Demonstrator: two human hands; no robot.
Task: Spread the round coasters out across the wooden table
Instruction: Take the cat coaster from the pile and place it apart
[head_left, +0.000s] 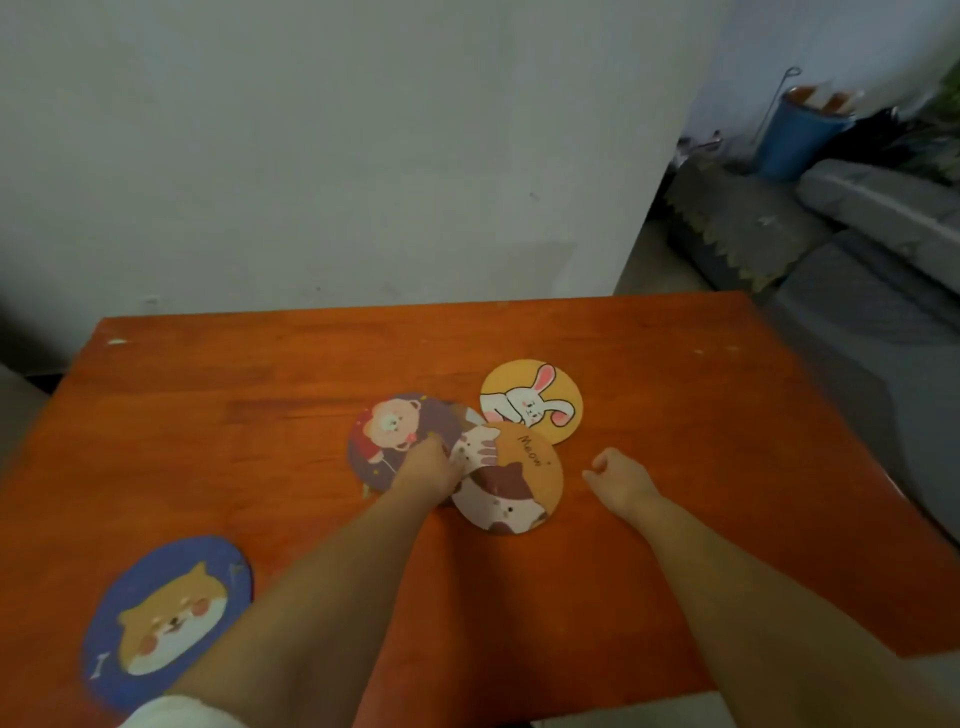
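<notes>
Round cartoon coasters lie on the orange wooden table (675, 415). A purple bear coaster (389, 431), an orange cat coaster (519, 488) marked "Meow" and a yellow rabbit coaster (530, 400) overlap near the middle. A blue dog coaster (166, 618) lies apart at the front left. My left hand (428, 465) presses on the pile where the bear and cat coasters meet, its fingertips on them. My right hand (618, 480) hovers just right of the cat coaster, fingers loosely curled, holding nothing.
A white wall stands behind the table's far edge. Beyond the right edge are grey cushions (878, 208), a dark low stand (737, 223) and a blue bucket (800, 135).
</notes>
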